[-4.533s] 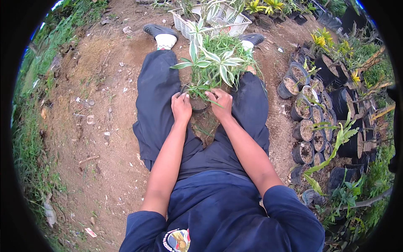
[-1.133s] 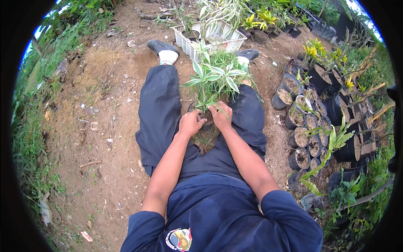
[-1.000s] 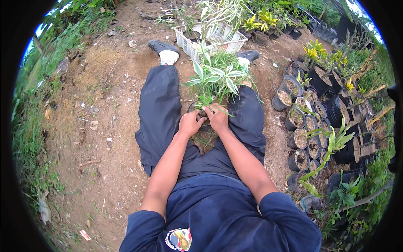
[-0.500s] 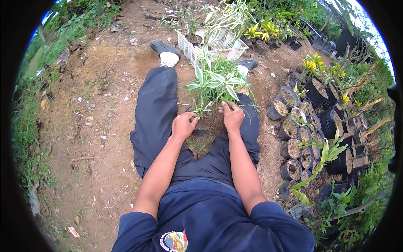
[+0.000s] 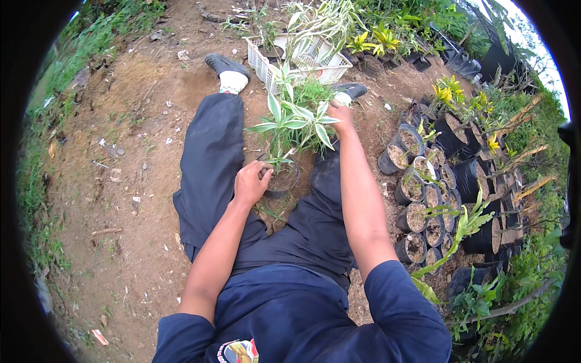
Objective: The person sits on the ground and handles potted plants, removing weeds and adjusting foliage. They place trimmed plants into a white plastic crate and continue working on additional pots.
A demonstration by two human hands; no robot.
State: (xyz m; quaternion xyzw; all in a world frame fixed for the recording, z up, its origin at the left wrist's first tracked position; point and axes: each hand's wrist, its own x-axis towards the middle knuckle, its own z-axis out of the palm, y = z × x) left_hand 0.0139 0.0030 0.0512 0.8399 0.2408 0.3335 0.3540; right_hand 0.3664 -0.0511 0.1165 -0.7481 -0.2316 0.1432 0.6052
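Note:
Between my legs stands a dark round plant pot holding a plant with white-edged green leaves. My left hand is at the pot's left rim, fingers curled in beside a small leafy shoot at the stem's base; what they pinch is hidden. My right hand is farther out, right of the upper leaves, at the edge of a clump of fine green grass. Its fingers are bent closed, and anything in them is too small to make out. The grass lies behind the striped leaves, near my right shoe.
Beyond my feet sits a white plastic crate with striped-leaf plants and a dark pot. Several small soil-filled pots stand in rows at my right, with larger black plant bags behind them. Bare brown soil with litter extends at left.
My right hand has moved away from the pot, outward to the grass clump. My left hand stays at the pot rim. The whole view has shifted slightly.

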